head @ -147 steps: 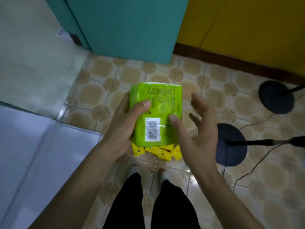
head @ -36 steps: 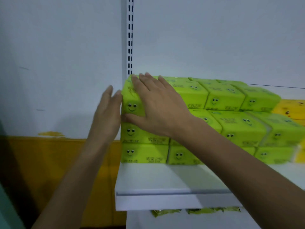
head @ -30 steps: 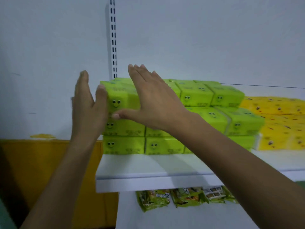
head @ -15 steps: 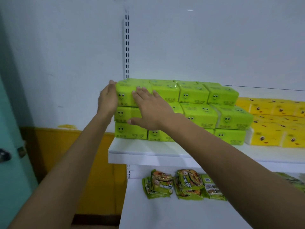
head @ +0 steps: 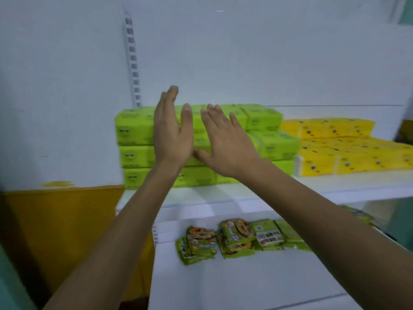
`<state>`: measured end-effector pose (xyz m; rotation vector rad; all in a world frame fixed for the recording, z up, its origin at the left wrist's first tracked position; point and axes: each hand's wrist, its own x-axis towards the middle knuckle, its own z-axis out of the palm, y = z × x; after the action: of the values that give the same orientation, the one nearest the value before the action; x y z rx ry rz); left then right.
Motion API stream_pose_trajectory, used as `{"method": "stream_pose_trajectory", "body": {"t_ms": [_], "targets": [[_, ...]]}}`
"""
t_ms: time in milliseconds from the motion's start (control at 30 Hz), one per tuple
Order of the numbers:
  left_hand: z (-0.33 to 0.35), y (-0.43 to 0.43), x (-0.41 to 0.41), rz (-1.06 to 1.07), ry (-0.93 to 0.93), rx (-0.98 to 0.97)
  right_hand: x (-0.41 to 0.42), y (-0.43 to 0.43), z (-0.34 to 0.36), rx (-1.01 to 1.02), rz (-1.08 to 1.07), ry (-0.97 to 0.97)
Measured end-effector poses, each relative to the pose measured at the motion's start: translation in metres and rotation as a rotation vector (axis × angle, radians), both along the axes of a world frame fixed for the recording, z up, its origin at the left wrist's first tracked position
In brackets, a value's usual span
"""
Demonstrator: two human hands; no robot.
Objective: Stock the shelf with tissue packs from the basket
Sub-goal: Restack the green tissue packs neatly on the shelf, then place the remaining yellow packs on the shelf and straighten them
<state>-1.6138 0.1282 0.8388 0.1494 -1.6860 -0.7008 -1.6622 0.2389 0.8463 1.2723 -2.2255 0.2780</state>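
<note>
Green tissue packs (head: 134,130) are stacked three high at the left end of the white shelf (head: 348,186). Yellow tissue packs (head: 348,151) lie to their right on the same shelf. My left hand (head: 172,133) is in front of the green stack with straight fingers, holding nothing. My right hand (head: 225,142) is beside it, fingers spread, also empty. Whether either hand touches the packs I cannot tell. The two hands nearly meet at the thumbs. No basket is in view.
Several green snack packets (head: 234,238) lie on the lower white shelf (head: 245,285). A slotted upright rail (head: 133,61) runs up the white back wall. A yellow wall panel (head: 62,220) sits left of the shelving.
Both hands have come off the top left green pack and drawn back toward me, closer together. The view has dropped, showing more of the lower shelf.
</note>
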Motion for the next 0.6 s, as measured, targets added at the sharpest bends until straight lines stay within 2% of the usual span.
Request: {"method": "stream_pose_trajectory", "body": {"t_ms": [300,600], "targets": [[-0.062,0.253,-0.095,-0.512,-0.363,-0.192,-0.04,0.267,-0.06,-0.013,-0.497,-0.113],[-0.158,0.486,-0.146,-0.896,-0.702,-0.436,-0.047,0.519,-0.155,-0.022,-0.998,-0.355]]}}
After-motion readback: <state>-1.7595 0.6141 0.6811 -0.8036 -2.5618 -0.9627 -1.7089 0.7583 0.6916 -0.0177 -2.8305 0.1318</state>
